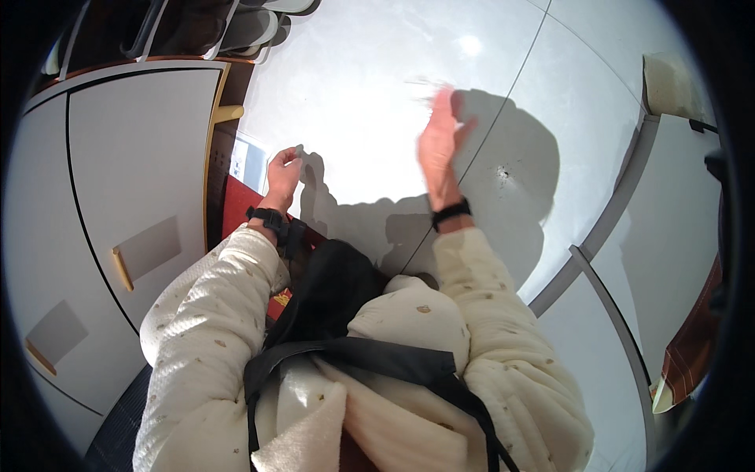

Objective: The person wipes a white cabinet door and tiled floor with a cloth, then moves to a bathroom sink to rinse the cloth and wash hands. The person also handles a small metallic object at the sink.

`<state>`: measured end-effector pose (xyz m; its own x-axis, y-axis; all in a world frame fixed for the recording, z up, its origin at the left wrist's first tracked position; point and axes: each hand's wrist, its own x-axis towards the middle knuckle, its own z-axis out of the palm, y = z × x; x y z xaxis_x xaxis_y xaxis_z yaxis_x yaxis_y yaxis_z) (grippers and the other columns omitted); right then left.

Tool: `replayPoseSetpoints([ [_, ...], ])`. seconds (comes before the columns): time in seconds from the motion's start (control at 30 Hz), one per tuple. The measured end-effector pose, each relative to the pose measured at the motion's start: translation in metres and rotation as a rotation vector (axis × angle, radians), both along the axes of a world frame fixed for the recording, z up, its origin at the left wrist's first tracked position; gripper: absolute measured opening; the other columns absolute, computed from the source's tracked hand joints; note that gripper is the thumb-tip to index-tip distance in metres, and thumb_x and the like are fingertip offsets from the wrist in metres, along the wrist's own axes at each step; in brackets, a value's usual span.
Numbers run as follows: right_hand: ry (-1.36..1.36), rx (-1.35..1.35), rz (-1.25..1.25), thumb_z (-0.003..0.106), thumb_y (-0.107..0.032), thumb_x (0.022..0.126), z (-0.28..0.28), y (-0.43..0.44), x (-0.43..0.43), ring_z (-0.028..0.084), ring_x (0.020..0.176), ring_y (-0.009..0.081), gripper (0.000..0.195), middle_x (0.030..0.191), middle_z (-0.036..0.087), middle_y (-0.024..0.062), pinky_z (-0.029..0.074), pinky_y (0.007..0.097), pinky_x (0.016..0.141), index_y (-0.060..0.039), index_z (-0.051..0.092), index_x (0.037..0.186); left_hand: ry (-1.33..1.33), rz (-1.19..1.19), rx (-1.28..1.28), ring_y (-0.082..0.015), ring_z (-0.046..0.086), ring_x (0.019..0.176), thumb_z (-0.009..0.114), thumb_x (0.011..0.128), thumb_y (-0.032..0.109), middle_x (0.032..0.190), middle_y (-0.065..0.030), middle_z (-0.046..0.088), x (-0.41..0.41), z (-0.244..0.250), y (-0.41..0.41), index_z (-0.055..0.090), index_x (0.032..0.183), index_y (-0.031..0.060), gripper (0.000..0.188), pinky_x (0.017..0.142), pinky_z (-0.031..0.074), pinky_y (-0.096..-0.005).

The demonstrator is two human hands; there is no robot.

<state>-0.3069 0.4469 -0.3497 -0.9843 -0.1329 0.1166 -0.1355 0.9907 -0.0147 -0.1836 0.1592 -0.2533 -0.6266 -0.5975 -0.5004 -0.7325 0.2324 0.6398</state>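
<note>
Over the pale tiled floor (354, 118) both of my arms reach forward in cream quilted sleeves. At the left, my left hand (284, 174) has its fingers curled, with thumb and fingertips close together; whether something small is pinched there cannot be told. My right hand (439, 133) is further right, blurred, its thumb apart from the fingers and nothing seen in it. Black bands circle both wrists. Small dark debris (503, 173) lies on the floor to the right of my right hand. A black cloth (330, 289) hangs by my lap.
White cabinet doors (141, 147) with wooden handles stand at the left, below a rack of shoes (248, 29). A red item (239, 203) lies beside the cabinet. At the right are a grey-edged white panel (672, 194) and a brown stitched item (693, 348).
</note>
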Motion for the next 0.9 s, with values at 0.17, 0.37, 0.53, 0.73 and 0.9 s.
replayPoseSetpoints([
  [0.17,0.0,-0.166,-0.184,0.042,-0.017,0.098,0.04,0.105,0.038,0.03,0.138,0.0281,0.045,0.147,0.035,0.0152,0.024,0.0435,0.113,0.0005,0.037,0.139,0.03,0.011,0.122,-0.0144,0.06,0.088,0.059,0.082,0.009,0.098,-0.0071,0.065,-0.014,0.0,0.035,0.061,0.114,-0.0024,0.034,0.078,0.049,-0.0265],
  [0.37,-0.297,-0.917,0.564,0.043,-0.011,0.093,0.055,0.002,0.142,0.04,0.131,0.0319,0.04,0.136,0.047,0.0203,0.03,0.045,0.109,0.004,0.047,0.129,0.042,0.005,0.123,-0.0128,0.059,0.079,0.06,0.081,0.007,0.091,-0.0051,0.063,-0.028,-0.003,0.041,0.062,0.11,-0.0025,0.03,0.071,0.049,-0.0246],
  [0.53,-0.375,-0.707,0.851,0.046,-0.013,0.088,0.03,-0.037,0.18,0.038,0.133,0.0289,0.043,0.14,0.046,0.0134,0.032,0.0436,0.109,-0.0011,0.049,0.13,0.052,0.112,0.206,-0.0098,0.056,0.068,0.058,0.082,0.004,0.084,-0.004,0.062,-0.038,0.018,0.036,0.062,0.103,-0.0011,0.022,0.06,0.046,-0.0242],
  [0.73,-0.041,-0.301,0.27,0.045,-0.021,0.093,0.021,0.089,0.1,0.033,0.136,0.0285,0.047,0.147,0.037,0.0112,0.024,0.0476,0.112,-0.0061,0.042,0.137,-0.052,0.164,0.236,-0.009,0.053,0.063,0.058,0.083,0.003,0.081,-0.0028,0.061,-0.028,0.033,0.037,0.061,0.107,-0.0024,0.025,0.056,0.044,-0.0231],
  [0.9,0.169,-0.566,-0.013,0.048,-0.02,0.093,0.036,0.085,0.057,0.034,0.136,0.0278,0.048,0.146,0.037,0.0138,0.023,0.0498,0.111,-0.0058,0.04,0.139,-0.059,0.015,0.232,-0.0107,0.057,0.074,0.061,0.083,0.008,0.089,-0.0039,0.063,-0.004,0.003,0.017,0.061,0.111,-0.0017,0.03,0.066,0.048,-0.0249],
])
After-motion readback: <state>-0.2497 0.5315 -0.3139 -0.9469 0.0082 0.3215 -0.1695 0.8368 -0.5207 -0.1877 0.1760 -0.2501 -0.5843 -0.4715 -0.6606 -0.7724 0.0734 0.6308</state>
